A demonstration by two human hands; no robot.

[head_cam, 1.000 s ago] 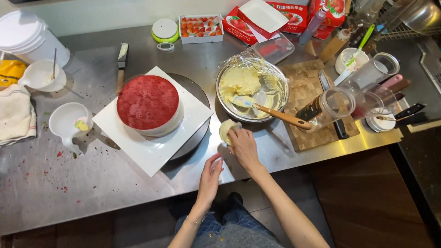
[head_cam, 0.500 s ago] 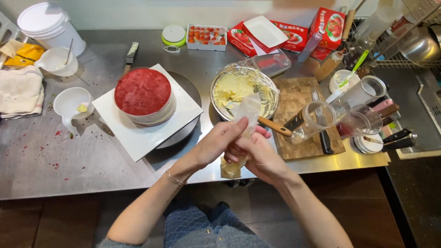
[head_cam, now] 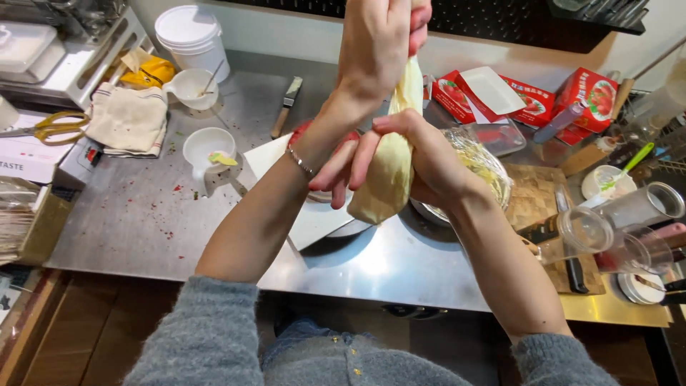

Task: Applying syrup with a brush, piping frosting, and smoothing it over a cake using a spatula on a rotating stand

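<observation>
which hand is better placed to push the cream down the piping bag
Probably the right hand: it wraps the full middle of the piping bag, so it can slide down. The left hand pinches the twisted top, holding it up.

A long brushed stainless-steel worktop [head_cam: 128,221] reflects bright overhead light. Behind it rises a pale plain wall [head_cam: 300,32], topped by a dark perforated panel [head_cam: 500,18]. Below the worktop's front edge lies brown wooden flooring [head_cam: 93,336].

Pale yellow piping bag [head_cam: 389,168]; red boxes [head_cam: 597,93]; white bucket [head_cam: 191,32]; grey sleeves [head_cam: 207,336].
</observation>
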